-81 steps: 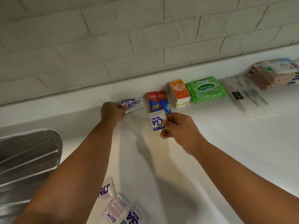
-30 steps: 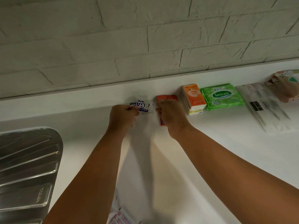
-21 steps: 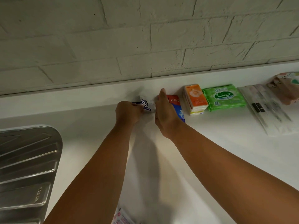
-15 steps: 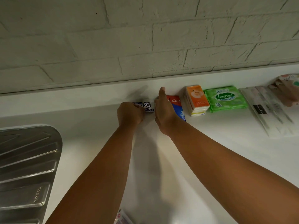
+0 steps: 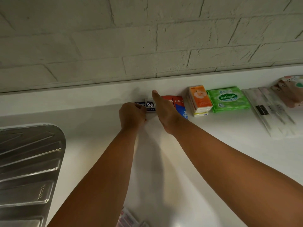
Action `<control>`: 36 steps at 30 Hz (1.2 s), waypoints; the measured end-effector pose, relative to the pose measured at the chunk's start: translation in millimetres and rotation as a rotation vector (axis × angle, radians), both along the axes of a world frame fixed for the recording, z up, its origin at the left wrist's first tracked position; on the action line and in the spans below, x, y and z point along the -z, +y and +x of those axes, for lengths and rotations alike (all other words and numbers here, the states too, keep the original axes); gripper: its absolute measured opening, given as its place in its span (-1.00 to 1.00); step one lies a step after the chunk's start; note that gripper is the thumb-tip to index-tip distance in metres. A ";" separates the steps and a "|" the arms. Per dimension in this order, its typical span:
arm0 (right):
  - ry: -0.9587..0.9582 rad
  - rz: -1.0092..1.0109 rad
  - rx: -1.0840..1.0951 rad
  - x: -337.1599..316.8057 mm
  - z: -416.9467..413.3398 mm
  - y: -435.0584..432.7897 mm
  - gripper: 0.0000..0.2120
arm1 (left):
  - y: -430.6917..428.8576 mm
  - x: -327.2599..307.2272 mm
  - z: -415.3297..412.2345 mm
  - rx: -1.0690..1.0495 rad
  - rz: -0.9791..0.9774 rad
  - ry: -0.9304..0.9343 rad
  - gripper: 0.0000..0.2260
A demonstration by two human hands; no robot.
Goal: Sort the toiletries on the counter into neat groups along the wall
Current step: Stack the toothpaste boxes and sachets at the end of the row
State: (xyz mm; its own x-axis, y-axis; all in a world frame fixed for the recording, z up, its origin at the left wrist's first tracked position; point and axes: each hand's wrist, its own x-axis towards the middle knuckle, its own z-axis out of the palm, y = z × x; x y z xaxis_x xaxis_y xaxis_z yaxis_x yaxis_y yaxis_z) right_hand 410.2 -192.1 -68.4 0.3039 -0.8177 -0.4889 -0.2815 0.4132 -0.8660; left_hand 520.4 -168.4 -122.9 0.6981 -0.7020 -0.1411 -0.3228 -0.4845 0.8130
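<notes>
The fingers (image 5: 141,107) of the left hand (image 5: 132,114) are curling closed and gripping the left end of the white-and-blue sachets (image 5: 150,105), which are sitting at the back of the worktop (image 5: 180,161), close against the wall (image 5: 147,46). How many sachets are in the grip cannot be told.

The fingers (image 5: 155,97) of the right hand (image 5: 165,112) are extending straight and together, gripping nothing. That hand is standing on edge and pressing against the right side of the sachets, between them and the red toothpaste boxes (image 5: 179,104).

To the right of the boxes, a row is running along the wall:
- orange tissue packs (image 5: 199,99), stacked
- a green wet-wipes pack (image 5: 228,99)
- clear-wrapped long items (image 5: 270,112), contents blurred
- patterned packs (image 5: 290,90), cut off by the frame edge

More loose sachets (image 5: 127,218) are lying at the near edge of the worktop, well apart from the row. A steel draining board (image 5: 27,161) is occupying the left side.
</notes>
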 end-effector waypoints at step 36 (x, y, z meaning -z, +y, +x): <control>0.879 -0.593 -0.632 35.8 -38.9 263.8 -0.47 | 274.4 0.7 25.9 0.738 0.264 -0.416 -0.41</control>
